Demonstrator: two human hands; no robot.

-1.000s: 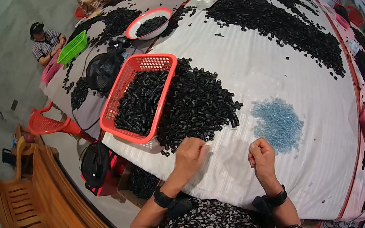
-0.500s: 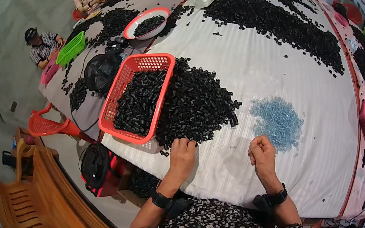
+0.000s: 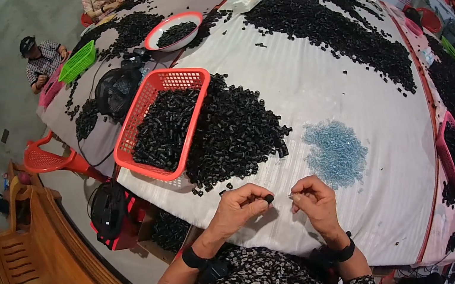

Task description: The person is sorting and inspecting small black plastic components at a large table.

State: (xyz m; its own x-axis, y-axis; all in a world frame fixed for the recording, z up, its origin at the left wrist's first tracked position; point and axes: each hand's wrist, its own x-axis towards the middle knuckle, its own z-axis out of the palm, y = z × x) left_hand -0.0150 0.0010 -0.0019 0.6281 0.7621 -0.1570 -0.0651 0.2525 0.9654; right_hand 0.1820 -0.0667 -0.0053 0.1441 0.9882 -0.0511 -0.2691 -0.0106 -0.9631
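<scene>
My left hand point(image 3: 242, 207) pinches a small black plastic part point(image 3: 269, 199) between thumb and fingertips. Facing it a short gap away, my right hand point(image 3: 314, 199) is closed in a pinch on a tiny clear piece point(image 3: 291, 196), too small to make out well. Beyond my left hand spreads a heap of loose black parts point(image 3: 235, 134). A red plastic basket point(image 3: 199, 74) stands beside that heap, filled with longer black pieces point(image 3: 165, 129). Past my right hand lies a pile of small clear bluish pieces point(image 3: 336, 153) on the white cloth point(image 3: 321, 87).
More black parts point(image 3: 335, 28) spread over the far right of the table. A red-rimmed bowl point(image 3: 195, 20) and a green basket point(image 3: 77, 62) stand at the far left. A wooden bench point(image 3: 36, 258) is at my left. Other people point(image 3: 42, 58) sit around the table.
My left hand has come away from the black heap toward the right, now holding a black part. My right hand has moved slightly left, so the two are closer together.
</scene>
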